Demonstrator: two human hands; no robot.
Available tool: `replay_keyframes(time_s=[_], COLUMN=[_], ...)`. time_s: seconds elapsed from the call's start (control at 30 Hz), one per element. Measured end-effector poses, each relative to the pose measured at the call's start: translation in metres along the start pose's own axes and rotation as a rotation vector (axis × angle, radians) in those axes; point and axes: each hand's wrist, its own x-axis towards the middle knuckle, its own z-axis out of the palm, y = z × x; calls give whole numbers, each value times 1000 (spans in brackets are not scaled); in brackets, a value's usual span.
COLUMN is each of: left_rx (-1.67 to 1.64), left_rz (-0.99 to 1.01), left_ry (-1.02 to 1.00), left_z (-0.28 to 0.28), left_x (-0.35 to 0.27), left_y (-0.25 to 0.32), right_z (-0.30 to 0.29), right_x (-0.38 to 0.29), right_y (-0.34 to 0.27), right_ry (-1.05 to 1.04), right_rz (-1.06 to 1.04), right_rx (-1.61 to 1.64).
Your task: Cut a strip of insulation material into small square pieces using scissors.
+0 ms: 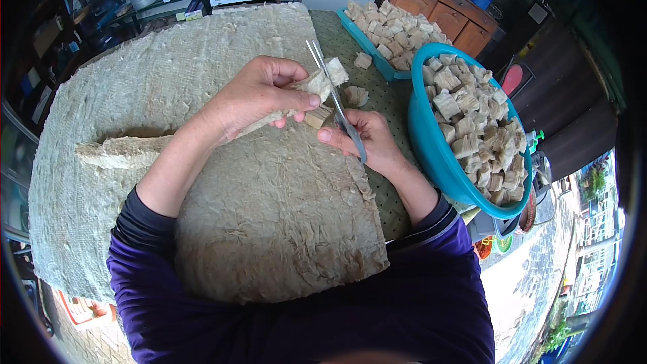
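My left hand (263, 93) pinches a strip of fibrous mineral wool (124, 151) near its right end. The strip runs back under my left forearm to the left. In my right hand (371, 139) is a pair of scissors (336, 96), its blades pointing up and left across the strip's end. A pale end piece (337, 72) sits just right of the blades; whether it is severed I cannot tell. Below the hands lies a large mineral wool slab (273, 202). A cut cube (318, 116) rests between my hands, and another cube (356, 96) lies behind the scissors.
To the right, a teal basin (422, 126) is heaped with wool cubes. Behind it stands a teal tray (361, 43) of more cubes, with a loose cube (363, 60) beside it. A green woven mat (328, 25) shows under the slab. A wooden cabinet (440, 5) stands at the back.
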Motion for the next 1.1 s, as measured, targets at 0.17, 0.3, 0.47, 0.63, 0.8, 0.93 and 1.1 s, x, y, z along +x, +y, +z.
replay_keyframes(time_s=[0.17, 0.3, 0.47, 0.63, 0.8, 0.93, 1.1], left_rx=[20, 29, 65, 49, -70, -94, -111], left_rz=[-18, -31, -34, -23, -21, -15, -6], left_ry=[17, 13, -90, -80, 40, 98, 92], left_z=[2, 2, 6, 3, -4, -10, -10], left_x=[-1, -2, 0, 1, -2, -1, 1], left_y=[2, 2, -4, -3, 4, 7, 5], right_z=[-1, 0, 0, 0, -14, -13, -13], right_x=[3, 3, 3, 2, -3, -4, -4], right_y=[7, 3, 4, 4, -14, -18, -18], right_ry=[7, -15, -37, -63, -171, -193, -205], right_rz=[-8, 0, 11, -6, 24, 65, 59], right_rx=[-84, -40, 14, 119, 108, 65, 57])
